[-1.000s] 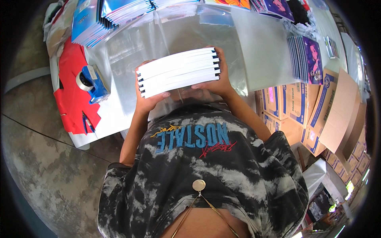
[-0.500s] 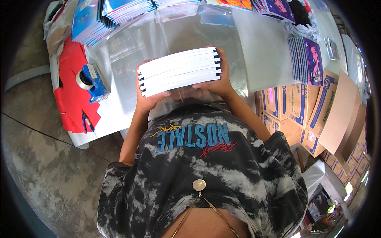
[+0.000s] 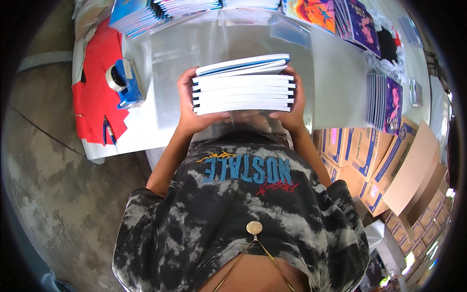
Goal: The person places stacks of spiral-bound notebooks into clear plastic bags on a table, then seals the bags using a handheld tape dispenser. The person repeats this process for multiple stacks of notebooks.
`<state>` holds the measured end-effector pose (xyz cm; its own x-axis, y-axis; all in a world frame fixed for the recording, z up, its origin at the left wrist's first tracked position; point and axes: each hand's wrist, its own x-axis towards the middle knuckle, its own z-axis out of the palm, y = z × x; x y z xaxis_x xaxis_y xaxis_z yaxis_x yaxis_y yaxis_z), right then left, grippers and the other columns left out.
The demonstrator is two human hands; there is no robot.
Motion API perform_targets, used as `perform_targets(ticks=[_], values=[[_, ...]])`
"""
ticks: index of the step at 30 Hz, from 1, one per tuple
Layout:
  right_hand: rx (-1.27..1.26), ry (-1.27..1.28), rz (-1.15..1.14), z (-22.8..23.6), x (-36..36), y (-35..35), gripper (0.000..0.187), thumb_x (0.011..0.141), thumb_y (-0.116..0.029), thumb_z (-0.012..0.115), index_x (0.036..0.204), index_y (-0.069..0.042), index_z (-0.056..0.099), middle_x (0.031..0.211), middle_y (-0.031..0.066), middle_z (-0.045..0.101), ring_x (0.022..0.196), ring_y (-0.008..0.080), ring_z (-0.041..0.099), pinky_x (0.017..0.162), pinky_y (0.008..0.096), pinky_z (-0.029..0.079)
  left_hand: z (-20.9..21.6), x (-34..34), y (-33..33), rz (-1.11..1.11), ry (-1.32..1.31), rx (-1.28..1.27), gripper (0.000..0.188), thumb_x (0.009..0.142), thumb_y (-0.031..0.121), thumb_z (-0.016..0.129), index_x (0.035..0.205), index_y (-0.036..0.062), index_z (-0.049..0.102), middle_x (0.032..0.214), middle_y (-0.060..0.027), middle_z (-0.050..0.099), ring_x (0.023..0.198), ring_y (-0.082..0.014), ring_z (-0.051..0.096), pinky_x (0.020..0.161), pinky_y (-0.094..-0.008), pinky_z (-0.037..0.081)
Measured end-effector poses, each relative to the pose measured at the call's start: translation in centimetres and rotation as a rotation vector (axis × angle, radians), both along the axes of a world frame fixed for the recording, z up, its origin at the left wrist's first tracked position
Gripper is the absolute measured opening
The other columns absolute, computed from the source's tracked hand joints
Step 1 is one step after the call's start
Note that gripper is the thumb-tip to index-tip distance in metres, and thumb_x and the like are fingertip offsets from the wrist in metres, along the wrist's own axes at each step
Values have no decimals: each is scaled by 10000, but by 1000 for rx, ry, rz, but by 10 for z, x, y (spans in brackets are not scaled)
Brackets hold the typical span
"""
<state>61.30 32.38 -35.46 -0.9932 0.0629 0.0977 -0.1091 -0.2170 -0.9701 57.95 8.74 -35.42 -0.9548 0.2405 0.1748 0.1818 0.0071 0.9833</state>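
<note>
Between my two hands is a stack of spiral notebooks, its white page edges facing me and dark bindings showing at both ends. The top notebooks tilt up and apart from the rest, with a strip of blue cover visible between them. My left hand grips the left end, its thumb along the bottom edge. At the right end my right hand is closed round the stack in the same way. The fingers behind the notebooks are mostly hidden. Beneath the stack, clear plastic sheeting covers the table.
A blue tape dispenser and pens rest on red sheets at left. Blue notebook stacks line the far edge. Purple notebooks stand at right, above cardboard cartons; one open carton sits beside them.
The stack was compact and slanted; now it is level, and its top notebooks have fanned apart. Both hands still hold its ends. The whole view has shifted slightly.
</note>
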Motion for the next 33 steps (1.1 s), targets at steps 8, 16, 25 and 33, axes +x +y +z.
perform_targets(ticks=[8,16,25,33], values=[[39,115,-108,-12,-14,1,996,760,-787,263,1320,35,324,1260,139,443,1196,225,405,999,354,321,-5,7,-1,77,91,-39,925,509,234,864,1223,34,310,1126,-110,357,1070,-220,418,917,-355,382],[-308,-84,-95,-12,-47,6,429,763,-31,661,1121,-48,425,987,57,556,886,112,508,804,260,408,-17,23,-10,-113,106,73,705,563,208,838,1085,72,386,1096,-181,500,1037,-293,511,901,-386,393],[-116,12,-177,-11,-95,19,200,847,-20,571,1043,15,584,940,25,609,832,85,544,753,237,439,-10,35,-16,-118,168,-111,545,648,143,785,1048,93,418,1086,-175,577,1065,-332,531,939,-437,390],[-302,234,-399,58,-220,98,241,865,-5,533,1106,6,518,1037,72,582,940,168,563,802,323,472,-6,39,-11,-44,45,-91,517,660,141,787,1018,88,418,1076,-160,566,1083,-317,518,964,-437,386]])
